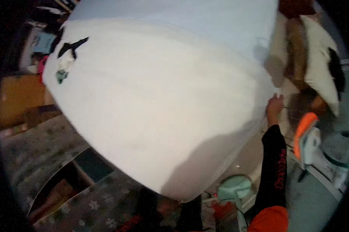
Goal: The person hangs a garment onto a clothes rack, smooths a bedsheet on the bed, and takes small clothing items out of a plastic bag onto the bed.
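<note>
A large white sheet (151, 96) spreads over a broad flat surface and fills most of the head view. At the sheet's right edge is my right hand (275, 105), its fingers closed on the cloth. A black sleeve with red lettering covers that arm. My left hand does not show. Near the sheet's far left edge lie small crumpled pieces: a black cloth (72, 47), a white one (66, 62) and a green one (61, 75). A shadow falls across the near right part of the sheet.
A white pillow-like thing (319, 58) with a black patch is at the right. Below it stands a blurred orange and white object (306, 135). A round pale green object (235, 187) sits low near my arm. Brown boxes (20, 98) are at the left, above a floral-patterned surface (105, 207).
</note>
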Demonstrator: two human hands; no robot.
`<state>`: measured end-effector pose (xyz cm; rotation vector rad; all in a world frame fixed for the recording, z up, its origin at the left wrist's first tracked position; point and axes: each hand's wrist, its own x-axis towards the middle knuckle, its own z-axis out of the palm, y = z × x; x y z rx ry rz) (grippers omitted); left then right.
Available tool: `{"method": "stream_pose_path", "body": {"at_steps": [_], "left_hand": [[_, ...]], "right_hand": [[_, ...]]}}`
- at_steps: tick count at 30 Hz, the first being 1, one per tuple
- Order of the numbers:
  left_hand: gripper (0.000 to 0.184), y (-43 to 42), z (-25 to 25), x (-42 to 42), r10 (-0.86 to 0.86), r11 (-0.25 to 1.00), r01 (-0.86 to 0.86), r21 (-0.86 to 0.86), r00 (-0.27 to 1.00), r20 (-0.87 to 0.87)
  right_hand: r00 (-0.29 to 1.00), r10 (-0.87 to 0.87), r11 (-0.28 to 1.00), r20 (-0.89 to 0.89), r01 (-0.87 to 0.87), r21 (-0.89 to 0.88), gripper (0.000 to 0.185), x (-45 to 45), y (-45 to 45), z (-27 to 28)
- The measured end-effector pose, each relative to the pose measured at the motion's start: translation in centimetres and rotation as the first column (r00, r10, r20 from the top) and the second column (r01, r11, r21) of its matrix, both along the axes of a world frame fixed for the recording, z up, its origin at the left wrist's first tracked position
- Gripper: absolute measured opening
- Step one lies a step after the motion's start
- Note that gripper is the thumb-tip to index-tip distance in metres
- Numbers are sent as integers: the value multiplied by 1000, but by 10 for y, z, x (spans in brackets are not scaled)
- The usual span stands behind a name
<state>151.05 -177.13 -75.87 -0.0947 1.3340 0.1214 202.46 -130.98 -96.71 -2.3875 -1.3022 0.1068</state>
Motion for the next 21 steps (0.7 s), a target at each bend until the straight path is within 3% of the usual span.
{"method": "stream_pose_path", "body": {"at_steps": [1, 2, 4, 7, 10, 13, 16, 18, 21], "left_hand": [[48, -1, -2, 0, 15, 1000, -15, 5, 1000, -16], [48, -1, -4, 0, 28, 1000, -28, 9, 999, -26], [48, -3, -7, 1, 55, 998, -55, 12, 998, -37], [48, 0, -6, -3, 99, 995, -98, 25, 994, -46], [49, 11, -7, -11, 135, 989, -132, 59, 990, -49], [49, 18, -4, -18, 129, 989, -126, 78, 991, -38], [49, 25, -1, -25, 107, 991, -103, 86, 993, -41], [50, 29, -2, -28, 101, 991, -97, 91, 994, -39], [50, 28, -3, -32, 86, 992, -83, 94, 996, -29]], "right_hand": [[950, 3, 1000, -312, -6, -8, 34, -18, -1, -11], [798, -42, 999, -601, 36, -22, 38, -36, -2, -22], [388, -119, 989, -914, 128, -75, 44, -82, -25, -11], [429, -91, 996, -898, 19, -92, 45, -131, -102, 38], [423, -196, 963, -885, -85, -254, 46, -171, -226, 65], [268, -488, 839, -831, -118, -531, 46, -209, -348, 82], [35, -685, 724, -727, -77, -686, 47, -241, -425, 73], [-98, -713, 699, -694, -19, -715, 48, -262, -439, 57], [-170, -682, 715, -711, 51, -698, 48, -271, -433, 34]]}}
